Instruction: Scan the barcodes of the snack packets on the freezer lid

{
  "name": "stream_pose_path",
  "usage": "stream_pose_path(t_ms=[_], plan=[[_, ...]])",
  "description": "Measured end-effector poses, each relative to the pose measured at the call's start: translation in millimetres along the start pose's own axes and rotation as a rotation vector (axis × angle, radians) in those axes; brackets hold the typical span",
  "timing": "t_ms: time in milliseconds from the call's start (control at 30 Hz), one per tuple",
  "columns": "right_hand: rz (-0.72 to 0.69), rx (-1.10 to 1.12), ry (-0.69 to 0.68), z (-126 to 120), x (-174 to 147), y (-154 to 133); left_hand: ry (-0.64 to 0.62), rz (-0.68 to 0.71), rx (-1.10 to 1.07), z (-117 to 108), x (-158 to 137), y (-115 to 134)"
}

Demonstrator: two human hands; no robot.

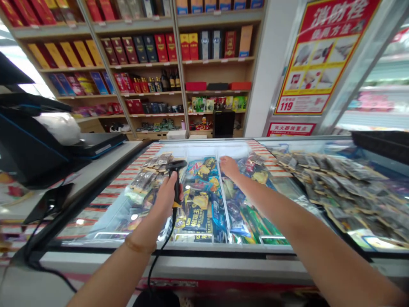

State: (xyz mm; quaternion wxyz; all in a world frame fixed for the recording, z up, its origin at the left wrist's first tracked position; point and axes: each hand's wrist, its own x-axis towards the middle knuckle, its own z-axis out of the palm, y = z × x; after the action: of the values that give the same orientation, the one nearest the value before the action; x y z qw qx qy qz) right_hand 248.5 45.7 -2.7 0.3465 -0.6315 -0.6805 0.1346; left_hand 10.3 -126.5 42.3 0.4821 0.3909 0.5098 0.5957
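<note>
Over the chest freezer [223, 266], the left hand [168, 192] has its fingers clamped around a black scanner [177, 185]; the handle runs lengthwise away from the person, the head just beyond the fingers. The right hand [228, 166], near a white wire divider [225, 207], lies right of the scanner; its finger state cannot be determined.

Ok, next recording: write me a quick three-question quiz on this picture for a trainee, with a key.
1. Which hand holds the black scanner above the freezer?
2. True or false: the bracelet is on the right wrist.
3. Which number appears on the red and yellow poster to the right of the shelves? A) 110 B) 119 C) 120

Key:
1. The left hand.
2. False; it is on the left wrist.
3. B
</note>
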Motion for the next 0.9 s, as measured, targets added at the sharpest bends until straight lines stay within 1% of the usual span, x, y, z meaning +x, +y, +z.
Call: stream_pose_path(t_ms=[100, 167, 233, 300, 333, 400, 500, 567, 667, 767, 833, 900], plan=[[0.172, -0.224, 0.110, -45.2, 4.5, 60.0, -0.102, -0.038, -0.012, 52.6, 3.8, -8.9], [0.288, -0.315, 0.124, -62.7, 4.9, 87.2, -0.135, -0.058, -0.022, 84.6, 4.3, -12.6], [0.347, -0.361, 0.083, -69.8, 4.5, 102.7, -0.155, -0.071, -0.029, 110.7, 3.3, -16.1], [0.331, -0.384, 0.047, -70.3, 4.0, 108.3, -0.182, -0.067, -0.026, 128.3, 1.7, -21.0], [0.309, -0.386, 0.044, -69.7, 3.7, 108.7, -0.196, -0.058, -0.020, 133.7, 0.8, -24.3], [0.266, -0.362, 0.063, -69.5, 2.8, 107.3, -0.217, -0.029, -0.002, 138.2, -0.3, -32.4], [0.231, -0.277, 0.074, -72.6, 0.9, 105.9, -0.243, -0.007, 0.020, 135.4, 0.0, -45.1], [0.229, -0.258, 0.122, -74.6, -0.4, 106.4, -0.262, -0.014, 0.034, 132.4, 1.1, -51.7], [0.267, -0.307, 0.166, -75.2, -1.0, 108.0, -0.264, -0.031, 0.047, 131.3, 2.3, -57.8], [0.241, -0.294, 0.101, -75.0, 1.6, 110.7, -0.264, -0.052, 0.056, 133.1, 1.9, -61.0], [0.194, -0.240, 0.050, -74.2, 5.3, 113.3, -0.277, -0.046, 0.062, 134.1, 1.0, -62.9], [0.153, -0.141, 0.048, -71.7, 10.0, 115.8, -0.288, -0.033, 0.066, 134.2, 0.2, -64.8]])
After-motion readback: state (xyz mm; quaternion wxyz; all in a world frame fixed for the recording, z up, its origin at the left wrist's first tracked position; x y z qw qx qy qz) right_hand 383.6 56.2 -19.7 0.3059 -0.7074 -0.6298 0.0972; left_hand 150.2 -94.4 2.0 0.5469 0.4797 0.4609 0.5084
